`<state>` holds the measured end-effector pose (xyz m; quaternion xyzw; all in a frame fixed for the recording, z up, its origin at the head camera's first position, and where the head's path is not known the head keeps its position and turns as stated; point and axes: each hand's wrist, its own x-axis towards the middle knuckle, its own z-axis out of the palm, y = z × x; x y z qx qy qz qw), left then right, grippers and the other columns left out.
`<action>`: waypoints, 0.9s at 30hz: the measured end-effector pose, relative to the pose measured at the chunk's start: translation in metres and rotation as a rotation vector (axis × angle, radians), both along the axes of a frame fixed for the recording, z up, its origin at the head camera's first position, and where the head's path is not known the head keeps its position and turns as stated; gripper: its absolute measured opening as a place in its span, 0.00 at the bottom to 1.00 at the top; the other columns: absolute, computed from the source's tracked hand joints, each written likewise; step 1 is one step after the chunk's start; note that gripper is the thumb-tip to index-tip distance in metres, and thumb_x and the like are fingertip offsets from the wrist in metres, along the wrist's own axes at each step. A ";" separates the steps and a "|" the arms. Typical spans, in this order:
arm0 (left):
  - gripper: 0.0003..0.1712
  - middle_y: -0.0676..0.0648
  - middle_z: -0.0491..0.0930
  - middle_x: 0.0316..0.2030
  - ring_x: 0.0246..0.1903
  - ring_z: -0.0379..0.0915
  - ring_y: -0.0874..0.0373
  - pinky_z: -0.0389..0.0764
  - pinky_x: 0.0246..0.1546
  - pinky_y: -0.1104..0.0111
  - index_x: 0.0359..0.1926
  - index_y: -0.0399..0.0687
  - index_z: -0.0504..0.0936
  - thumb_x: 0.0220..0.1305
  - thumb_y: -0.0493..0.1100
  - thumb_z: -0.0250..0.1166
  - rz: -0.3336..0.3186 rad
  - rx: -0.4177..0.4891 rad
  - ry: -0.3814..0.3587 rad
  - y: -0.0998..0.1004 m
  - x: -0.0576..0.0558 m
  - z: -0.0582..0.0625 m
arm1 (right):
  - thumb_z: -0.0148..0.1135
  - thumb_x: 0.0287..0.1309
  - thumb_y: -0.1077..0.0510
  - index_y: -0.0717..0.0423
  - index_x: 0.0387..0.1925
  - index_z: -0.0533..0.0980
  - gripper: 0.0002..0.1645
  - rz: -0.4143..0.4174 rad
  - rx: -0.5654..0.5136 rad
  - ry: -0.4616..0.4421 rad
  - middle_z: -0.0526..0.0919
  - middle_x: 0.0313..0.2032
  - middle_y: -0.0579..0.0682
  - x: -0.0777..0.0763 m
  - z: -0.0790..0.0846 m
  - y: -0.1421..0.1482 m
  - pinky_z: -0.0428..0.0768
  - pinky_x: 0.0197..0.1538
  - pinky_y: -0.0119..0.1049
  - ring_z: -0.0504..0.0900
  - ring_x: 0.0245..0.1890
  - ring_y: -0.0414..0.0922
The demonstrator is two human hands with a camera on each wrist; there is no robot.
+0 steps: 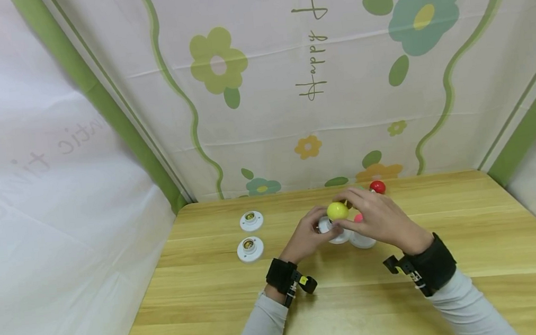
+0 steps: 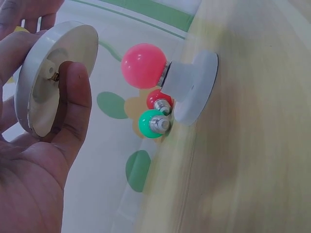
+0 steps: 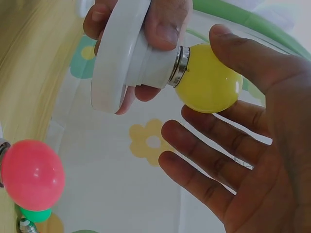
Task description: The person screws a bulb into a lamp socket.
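Observation:
My left hand grips a white lamp holder by its round base, raised off the table. Its hollow underside faces the left wrist camera, with a fingertip against the inside. A yellow light bulb sits in that holder's socket, its metal collar partly showing. With thumb and index finger my right hand pinches the yellow bulb, while the other fingers are spread beside it. Close by on the table stands a second lamp holder with a pink bulb in it.
Two white lamp holders with bare sockets, a rear one and a front one, lie on the left of the wooden table. A red bulb and a green bulb lie loose near the back curtain.

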<state>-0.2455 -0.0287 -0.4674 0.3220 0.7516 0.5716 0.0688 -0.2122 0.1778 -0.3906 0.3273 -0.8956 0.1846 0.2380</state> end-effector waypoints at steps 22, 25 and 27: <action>0.23 0.56 0.71 0.59 0.50 0.72 0.64 0.80 0.45 0.70 0.61 0.64 0.75 0.65 0.46 0.64 0.003 0.008 -0.040 0.000 0.011 0.016 | 0.65 0.52 0.58 0.46 0.58 0.76 0.28 0.104 -0.003 -0.037 0.78 0.58 0.44 0.003 0.004 0.001 0.82 0.52 0.47 0.78 0.58 0.46; 0.23 0.55 0.71 0.59 0.50 0.71 0.64 0.80 0.45 0.71 0.61 0.63 0.75 0.65 0.46 0.64 0.006 0.006 -0.031 -0.001 0.015 0.021 | 0.66 0.53 0.55 0.45 0.58 0.76 0.27 0.092 0.002 -0.037 0.78 0.58 0.44 0.003 0.004 0.001 0.82 0.52 0.46 0.78 0.58 0.46; 0.23 0.55 0.71 0.59 0.50 0.71 0.64 0.80 0.45 0.70 0.61 0.64 0.75 0.66 0.46 0.64 0.010 0.003 -0.029 -0.002 0.016 0.021 | 0.68 0.53 0.53 0.45 0.58 0.76 0.28 0.085 0.006 -0.032 0.79 0.57 0.44 0.003 0.004 0.001 0.82 0.51 0.46 0.79 0.57 0.46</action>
